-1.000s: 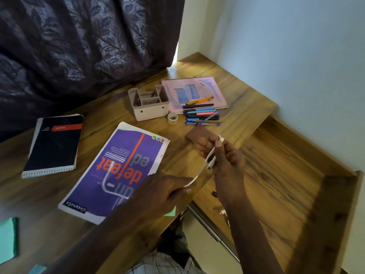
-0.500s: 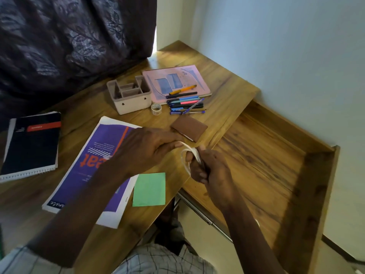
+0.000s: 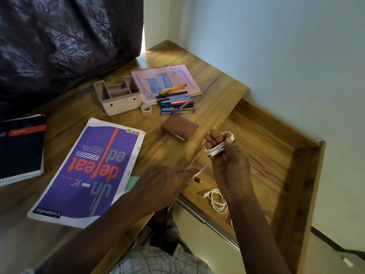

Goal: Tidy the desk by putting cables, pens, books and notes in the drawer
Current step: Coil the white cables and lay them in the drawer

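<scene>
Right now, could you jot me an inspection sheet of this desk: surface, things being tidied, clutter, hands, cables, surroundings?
Surface: wooden desk, its drawer open on the right.
Job's things: purple book, black spiral notebook, pink book, pens, green note, all on the desk.
Clutter: beige organiser, tape roll, brown wallet.
Hands: right hand grips a bundled white cable; left hand pinches its loose end.
Cables: second white cable coiled in the drawer.
Surroundings: dark curtain, pale wall.
</scene>
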